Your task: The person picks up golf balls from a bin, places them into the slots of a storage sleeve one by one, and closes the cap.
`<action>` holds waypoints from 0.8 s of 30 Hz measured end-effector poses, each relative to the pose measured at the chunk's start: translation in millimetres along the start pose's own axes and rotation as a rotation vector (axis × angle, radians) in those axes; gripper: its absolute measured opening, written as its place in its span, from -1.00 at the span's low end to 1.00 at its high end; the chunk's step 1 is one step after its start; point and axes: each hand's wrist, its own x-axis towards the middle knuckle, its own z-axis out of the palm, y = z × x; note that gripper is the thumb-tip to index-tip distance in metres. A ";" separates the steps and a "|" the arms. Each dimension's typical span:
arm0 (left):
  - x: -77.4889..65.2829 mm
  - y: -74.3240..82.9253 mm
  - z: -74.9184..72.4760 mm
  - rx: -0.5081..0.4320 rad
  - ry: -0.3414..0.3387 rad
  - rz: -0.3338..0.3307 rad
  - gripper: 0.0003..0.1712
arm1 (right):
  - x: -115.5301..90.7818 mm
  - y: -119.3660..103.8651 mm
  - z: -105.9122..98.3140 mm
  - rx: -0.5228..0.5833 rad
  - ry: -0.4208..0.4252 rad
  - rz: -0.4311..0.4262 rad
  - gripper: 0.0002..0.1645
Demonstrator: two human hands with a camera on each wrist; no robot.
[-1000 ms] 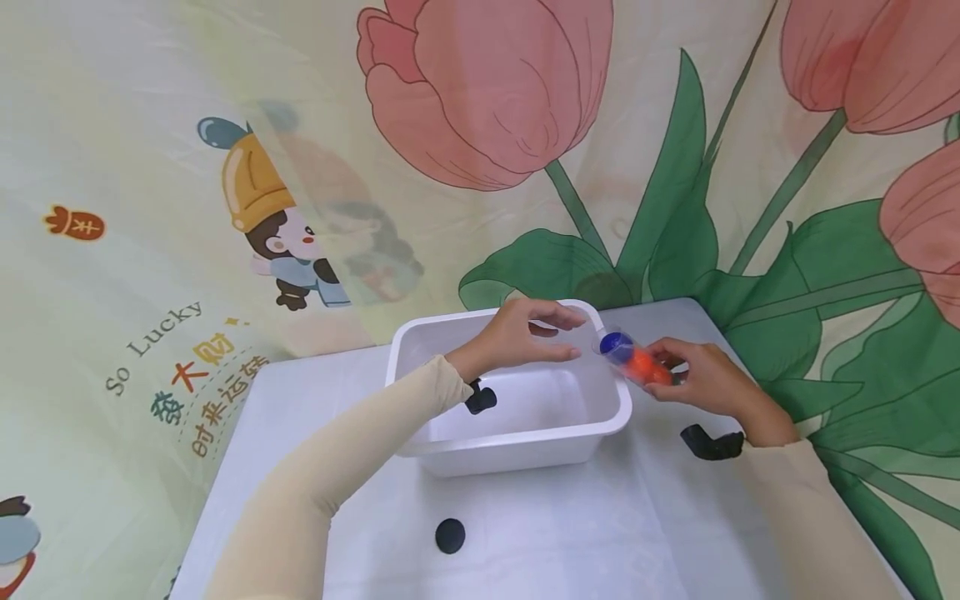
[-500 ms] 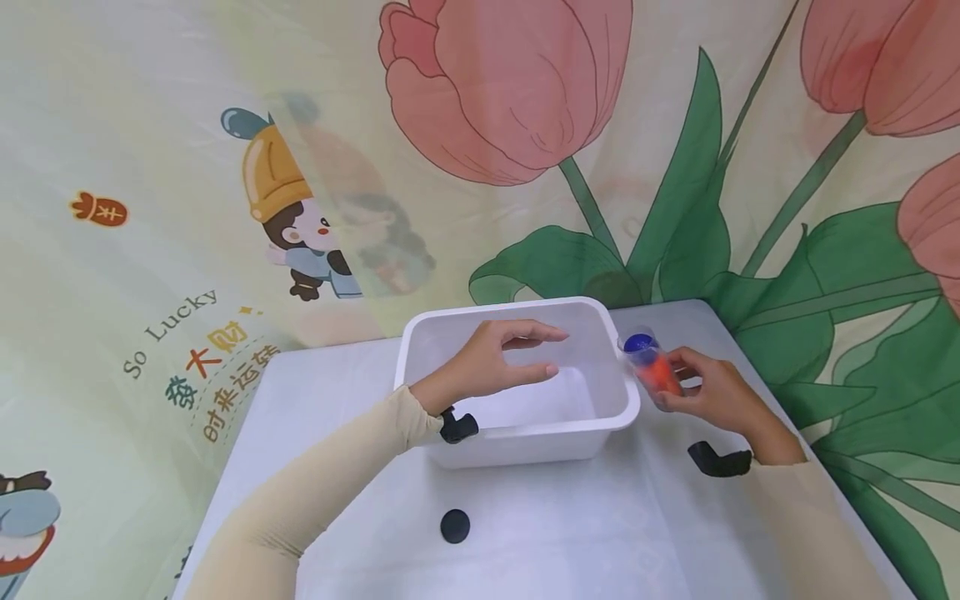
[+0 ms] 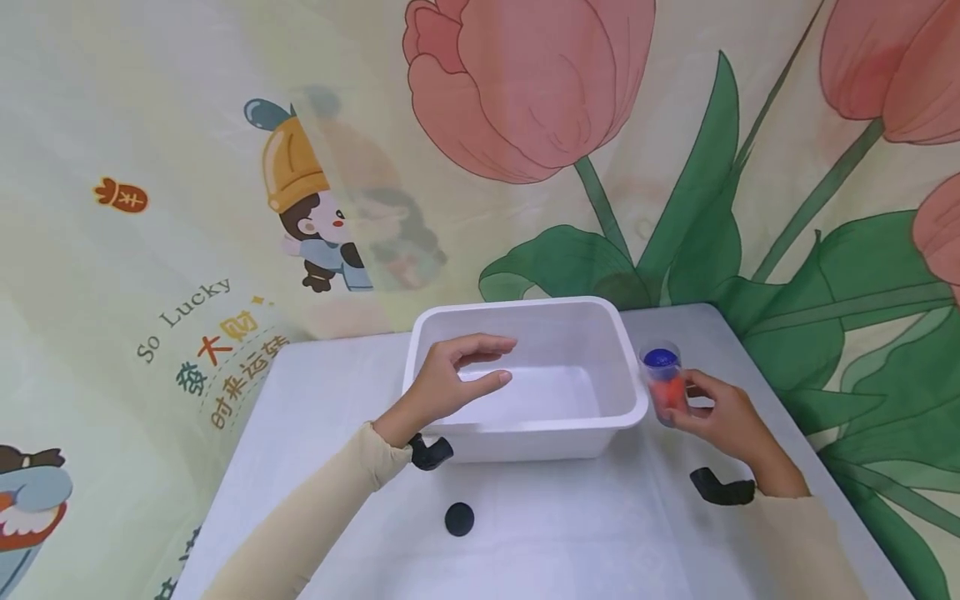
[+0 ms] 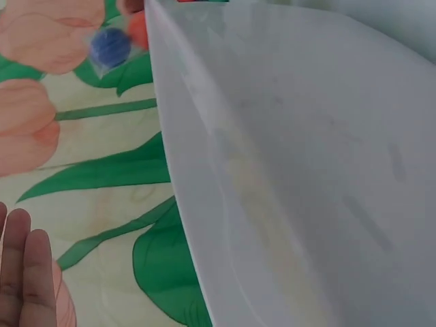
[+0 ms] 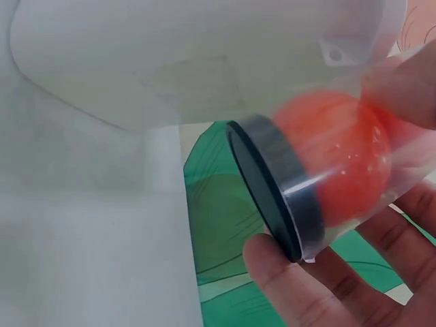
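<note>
My right hand [image 3: 723,417] grips a clear plastic tube [image 3: 662,408] just right of the bin. A blue ball [image 3: 660,358] sits at the tube's upper end, above orange-red balls [image 3: 669,390] whose number I cannot tell. In the right wrist view, a black cap [image 5: 262,184] closes the lower end, and a fingertip touches its edge. The tube stands nearly upright. Over the near left part of the white bin [image 3: 525,428], my left hand [image 3: 450,379] is held with thumb and fingers apart, nothing between them.
A black round disc [image 3: 459,519], like a cap, lies on the white table [image 3: 570,533] in front of the bin. Each wrist carries a black camera mount [image 3: 722,487]. A printed tulip curtain [image 3: 540,92] hangs behind the table.
My left hand has drawn back leftward from the tube. My right hand has turned the tube from tilted to nearly upright and lowered it slightly. The head view has shifted a little.
</note>
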 end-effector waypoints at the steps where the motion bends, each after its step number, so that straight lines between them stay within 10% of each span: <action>1: -4.5 0.5 -2.1 0.000 0.015 0.007 -0.54 | -2.5 -0.2 2.0 0.004 0.003 0.003 -0.47; 24: -93.5 -29.0 -24.1 0.026 0.503 0.253 -0.58 | -42.0 -0.8 37.2 0.087 0.082 0.039 -0.21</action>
